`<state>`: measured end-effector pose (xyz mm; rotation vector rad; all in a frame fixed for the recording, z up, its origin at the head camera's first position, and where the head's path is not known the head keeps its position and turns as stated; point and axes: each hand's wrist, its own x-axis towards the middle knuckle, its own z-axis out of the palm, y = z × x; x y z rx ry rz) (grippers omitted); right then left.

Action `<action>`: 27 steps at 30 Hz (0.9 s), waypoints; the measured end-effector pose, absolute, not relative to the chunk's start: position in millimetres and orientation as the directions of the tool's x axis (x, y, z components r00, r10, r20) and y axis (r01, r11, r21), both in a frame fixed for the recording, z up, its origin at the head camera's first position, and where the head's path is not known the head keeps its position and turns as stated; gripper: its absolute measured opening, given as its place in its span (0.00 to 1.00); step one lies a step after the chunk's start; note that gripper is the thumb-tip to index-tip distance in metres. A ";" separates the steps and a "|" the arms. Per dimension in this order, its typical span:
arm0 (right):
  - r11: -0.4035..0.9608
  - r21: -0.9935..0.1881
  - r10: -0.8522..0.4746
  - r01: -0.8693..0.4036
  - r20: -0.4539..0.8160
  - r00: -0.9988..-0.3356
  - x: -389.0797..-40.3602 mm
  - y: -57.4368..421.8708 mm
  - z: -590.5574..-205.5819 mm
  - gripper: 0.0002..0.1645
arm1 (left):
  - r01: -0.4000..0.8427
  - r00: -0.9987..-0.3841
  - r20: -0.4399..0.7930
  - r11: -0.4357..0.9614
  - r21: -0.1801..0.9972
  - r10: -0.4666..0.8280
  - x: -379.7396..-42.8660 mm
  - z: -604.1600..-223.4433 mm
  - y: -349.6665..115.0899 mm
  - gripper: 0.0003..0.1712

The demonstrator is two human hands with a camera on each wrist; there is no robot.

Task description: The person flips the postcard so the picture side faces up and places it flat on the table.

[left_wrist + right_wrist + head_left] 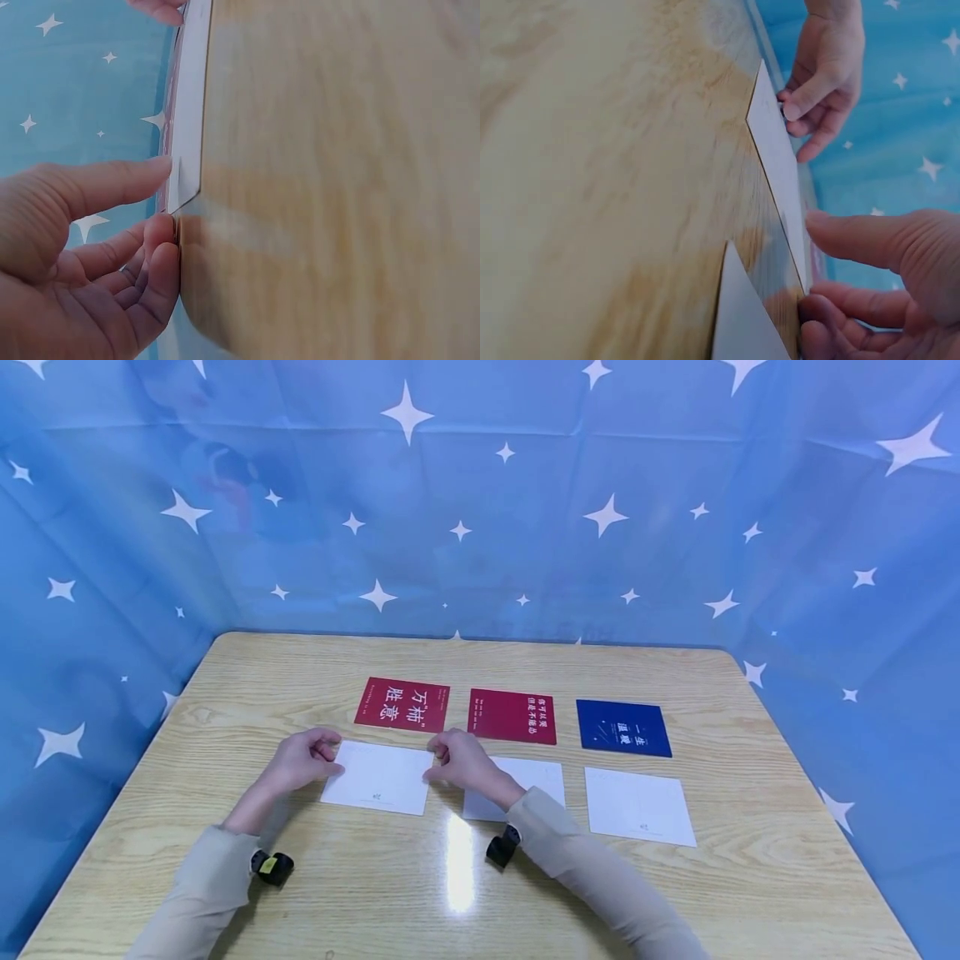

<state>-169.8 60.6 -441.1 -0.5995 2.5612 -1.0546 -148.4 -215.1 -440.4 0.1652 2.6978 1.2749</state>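
Note:
A white card (377, 777) with a small dark print near its lower edge lies between the two hands, at or just above the table; any gap is hard to judge. At its left edge, my left hand (302, 761) pinches it, thumb on top and fingers curled by the edge. My right hand (468, 763) pinches the opposite edge near the upper right corner. Beneath my right wrist, a second white card (534, 779) is partly covered. In the left wrist view the held card (192, 112) appears edge-on beside the left thumb.
Behind the white cards lie a red card (402, 703) with white characters, another red card (512, 716) and a blue card (624, 727). A third white card (640, 806) lies at the right. The wooden table (360, 910) meets a blue star-patterned curtain (510, 560) behind.

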 end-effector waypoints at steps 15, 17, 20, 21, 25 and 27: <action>0.787 -0.571 -0.400 -0.232 -0.187 -0.897 -166.8 44.0 -431.5 0.25 | 0.040 -0.980 -0.101 0.659 0.751 0.174 -151.0 -438.3 -212.0 0.27; 0.797 -0.557 -0.398 -0.233 -0.196 -0.896 -167.9 42.5 -430.2 0.25 | 0.039 -0.978 -0.105 0.659 0.751 0.178 -151.0 -437.8 -211.7 0.27; 0.804 -0.550 -0.394 -0.225 -0.210 -0.895 -169.2 40.9 -428.9 0.25 | 0.036 -0.976 -0.113 0.656 0.754 0.183 -151.1 -438.1 -211.3 0.25; 0.807 -0.549 -0.390 -0.220 -0.215 -0.895 -169.5 40.5 -428.5 0.25 | 0.035 -0.976 -0.115 0.655 0.755 0.185 -151.2 -438.3 -211.2 0.25; 0.807 -0.553 -0.384 -0.207 -0.226 -0.895 -169.8 39.3 -428.6 0.25 | 0.032 -0.975 -0.120 0.652 0.757 0.187 -150.9 -439.1 -210.2 0.26; 0.805 -0.559 -0.380 -0.200 -0.227 -0.897 -169.8 38.7 -428.9 0.26 | 0.028 -0.976 -0.119 0.650 0.759 0.182 -150.4 -439.6 -209.6 0.27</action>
